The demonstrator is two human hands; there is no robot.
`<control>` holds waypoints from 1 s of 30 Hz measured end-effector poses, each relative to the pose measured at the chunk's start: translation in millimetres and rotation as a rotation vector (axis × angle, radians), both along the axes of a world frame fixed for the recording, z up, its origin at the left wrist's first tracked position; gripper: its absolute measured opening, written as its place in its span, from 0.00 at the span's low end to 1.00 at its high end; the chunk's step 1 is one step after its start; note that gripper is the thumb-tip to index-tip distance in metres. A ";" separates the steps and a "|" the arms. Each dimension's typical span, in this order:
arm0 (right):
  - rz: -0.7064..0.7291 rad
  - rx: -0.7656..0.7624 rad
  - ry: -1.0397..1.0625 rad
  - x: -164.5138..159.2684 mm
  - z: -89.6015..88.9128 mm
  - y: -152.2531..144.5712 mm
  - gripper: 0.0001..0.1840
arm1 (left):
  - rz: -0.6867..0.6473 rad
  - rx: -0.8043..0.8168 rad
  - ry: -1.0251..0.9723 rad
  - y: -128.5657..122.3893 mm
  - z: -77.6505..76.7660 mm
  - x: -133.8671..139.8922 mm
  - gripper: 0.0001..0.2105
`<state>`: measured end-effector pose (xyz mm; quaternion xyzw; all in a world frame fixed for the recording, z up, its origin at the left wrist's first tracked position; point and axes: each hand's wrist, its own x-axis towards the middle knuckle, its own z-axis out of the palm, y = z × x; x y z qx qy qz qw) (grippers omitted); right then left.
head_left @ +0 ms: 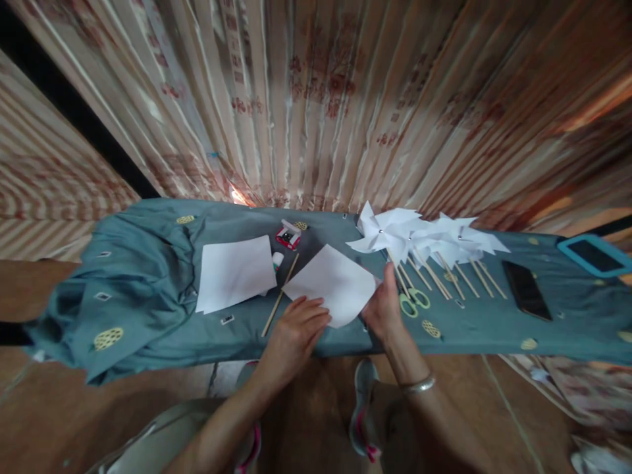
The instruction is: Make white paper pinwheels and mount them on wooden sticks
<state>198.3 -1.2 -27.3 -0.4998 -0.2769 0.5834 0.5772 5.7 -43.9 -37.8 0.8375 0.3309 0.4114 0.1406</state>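
Note:
A square sheet of white paper lies cornerwise in front of me, between both hands. My left hand has its fingers over the sheet's lower-left edge; its thumb is hidden. At the right corner, my right hand grips the same sheet, thumb up and fingers partly hidden by the paper. To the left lies a stack of white paper. A thin wooden stick rests between stack and sheet. Green-handled scissors lie just right of my right hand, blades hidden.
Several white paper pinwheels on sticks lie at the back right. Further right are a black phone and a blue-framed tablet. A small red-and-white open box and a white glue tube sit behind the sheet. Green cloth covers the narrow table.

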 end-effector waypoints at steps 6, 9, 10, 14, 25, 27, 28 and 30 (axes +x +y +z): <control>-0.053 -0.065 -0.257 38.2 -9.5 -0.4 0.27 | -0.064 -0.040 0.173 -5.6 -15.6 15.2 0.08; -0.039 -0.061 -0.308 47.4 -11.3 0.5 0.25 | -0.020 -0.115 0.257 -2.4 -15.7 15.7 0.12; -0.029 -0.064 -0.305 49.2 -9.4 0.1 0.24 | 0.000 -0.131 0.268 -0.4 -15.9 15.3 0.14; 0.058 0.005 -0.120 52.8 6.3 -3.4 0.25 | 0.035 -0.238 0.161 11.3 -13.8 14.5 0.15; -0.167 0.172 -0.123 66.6 15.0 -10.2 0.29 | 0.199 -1.230 -0.959 40.1 26.6 18.3 0.17; -0.087 0.135 -0.086 70.7 17.2 -13.8 0.28 | 0.197 -1.268 -0.916 40.3 21.6 19.0 0.15; -0.064 0.114 -0.084 72.6 18.0 -15.5 0.27 | 0.202 -1.270 -0.876 40.5 17.7 19.3 0.14; -0.054 0.073 -0.112 75.7 18.4 -18.4 0.25 | 0.210 -1.232 -0.757 41.7 9.3 19.7 0.13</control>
